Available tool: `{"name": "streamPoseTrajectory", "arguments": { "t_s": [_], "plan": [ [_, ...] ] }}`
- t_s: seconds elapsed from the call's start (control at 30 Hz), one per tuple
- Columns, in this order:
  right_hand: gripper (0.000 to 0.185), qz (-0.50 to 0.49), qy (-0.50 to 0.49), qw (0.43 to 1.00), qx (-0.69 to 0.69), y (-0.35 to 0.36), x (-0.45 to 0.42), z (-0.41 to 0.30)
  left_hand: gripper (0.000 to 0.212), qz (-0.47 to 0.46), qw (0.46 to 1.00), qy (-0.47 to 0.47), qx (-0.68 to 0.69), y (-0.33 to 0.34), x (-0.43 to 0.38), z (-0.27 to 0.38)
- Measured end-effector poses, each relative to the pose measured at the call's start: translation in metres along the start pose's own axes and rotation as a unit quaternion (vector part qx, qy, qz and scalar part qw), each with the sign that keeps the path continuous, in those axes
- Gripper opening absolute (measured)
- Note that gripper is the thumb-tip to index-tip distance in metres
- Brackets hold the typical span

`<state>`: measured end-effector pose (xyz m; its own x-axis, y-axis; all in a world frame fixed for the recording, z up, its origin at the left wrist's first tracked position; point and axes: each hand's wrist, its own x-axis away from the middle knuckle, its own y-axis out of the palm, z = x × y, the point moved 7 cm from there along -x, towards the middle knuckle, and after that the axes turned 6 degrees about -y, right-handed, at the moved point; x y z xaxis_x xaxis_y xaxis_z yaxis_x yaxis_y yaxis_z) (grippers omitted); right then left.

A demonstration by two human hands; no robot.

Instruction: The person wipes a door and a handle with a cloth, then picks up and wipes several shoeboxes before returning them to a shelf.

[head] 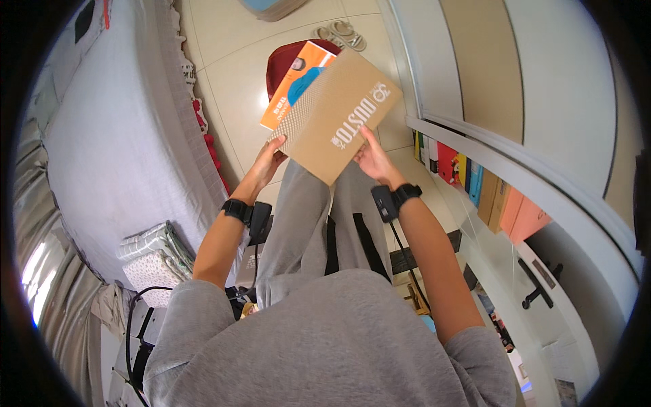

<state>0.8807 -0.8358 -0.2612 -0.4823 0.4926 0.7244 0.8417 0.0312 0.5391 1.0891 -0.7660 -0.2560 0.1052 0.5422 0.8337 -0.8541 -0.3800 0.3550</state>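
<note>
A brown cardboard box (339, 114) with white print is held up in front of my legs by both hands. My left hand (268, 160) grips its near left corner, the thumb on top. On the opposite side, my right hand (374, 156) holds the right edge, its thumb over the printed face. Behind the box shows part of an orange box or printed cover (290, 91) with a picture of a person in blue; its lower part is hidden. Beyond both, a dark red object (279, 66) is partly covered, too hidden to name.
A bed (112, 127) with folded cloths (155, 259) lies along the left. Beige shoes (342, 35) rest on the tiled floor (234, 61). At the right, a white cabinet with sliding doors (483, 66) stands above a row of books and boxes (491, 198).
</note>
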Motion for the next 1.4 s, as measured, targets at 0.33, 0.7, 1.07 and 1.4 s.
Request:
{"name": "streamPoseTrajectory", "arguments": {
  "t_s": [0.33, 0.7, 1.07, 1.4],
  "plan": [
    [0.045, 0.104, 0.0, 0.965, 0.242, -0.008, -0.174, 0.041, 0.067, 0.157, 0.968, 0.067, 0.183, -0.15, -0.034, -0.011],
    [0.032, 0.043, -0.011, 0.765, 0.643, -0.018, -0.297, 0.074, 0.061, 0.217, 0.949, 0.077, 0.214, -0.216, -0.065, -0.039],
    [0.043, 0.147, -0.14, 0.652, 0.731, -0.079, -0.295, -0.02, 0.057, 0.156, 0.964, 0.073, 0.204, -0.197, -0.112, -0.045],
    [0.042, 0.064, -0.072, 0.707, 0.701, -0.082, -0.298, -0.002, 0.06, 0.118, 0.975, -0.013, 0.189, -0.179, -0.174, -0.069]
  ]
}}
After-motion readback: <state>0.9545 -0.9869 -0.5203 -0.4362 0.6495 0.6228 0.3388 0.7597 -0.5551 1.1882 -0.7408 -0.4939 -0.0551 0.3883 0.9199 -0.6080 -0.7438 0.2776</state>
